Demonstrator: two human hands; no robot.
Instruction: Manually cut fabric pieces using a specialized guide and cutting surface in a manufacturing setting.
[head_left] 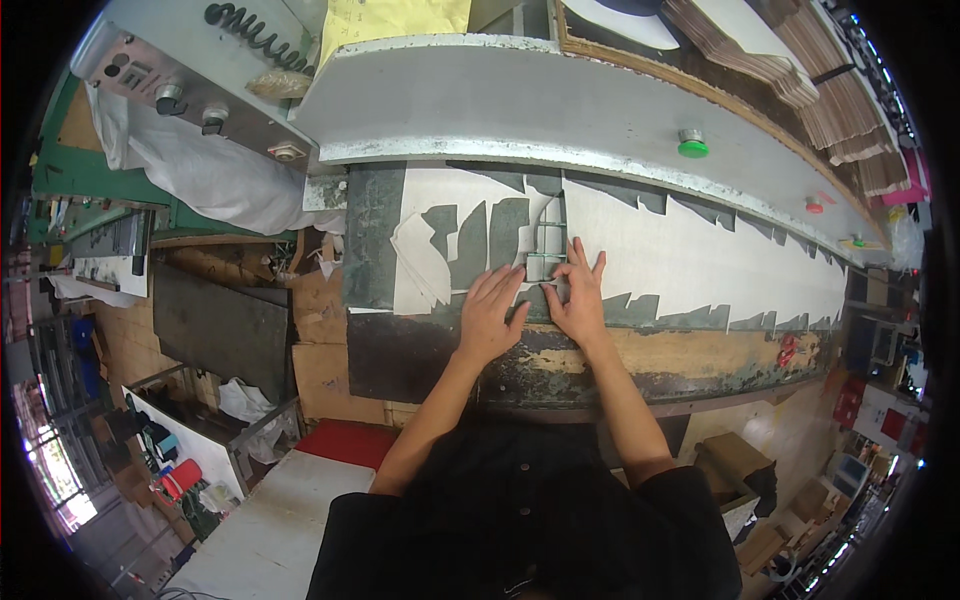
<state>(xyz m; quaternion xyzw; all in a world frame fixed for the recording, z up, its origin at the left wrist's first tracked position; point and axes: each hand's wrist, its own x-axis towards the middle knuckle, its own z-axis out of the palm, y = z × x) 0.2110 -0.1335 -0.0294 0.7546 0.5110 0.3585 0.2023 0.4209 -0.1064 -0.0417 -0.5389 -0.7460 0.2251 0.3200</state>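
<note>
A thin-walled metal cutting die, greenish and divided by crossbars, stands on a white sheet at the work surface's middle. My left hand lies at its near left corner, fingers stretched out flat and the thumb apart. At the near right corner, my right hand has thumb and index finger on the die's edge, while its other fingers extend along the right side. Left of the die, the sheet has cut-out openings showing the dark green board beneath. Loose white cut pieces lie overlapping on the sheet's left part.
A grey machine beam with a green button spans just beyond the sheet. Red-handled scissors lie on the worn near edge at right. A control panel with knobs is at far left; stacked brown sheets are at far right.
</note>
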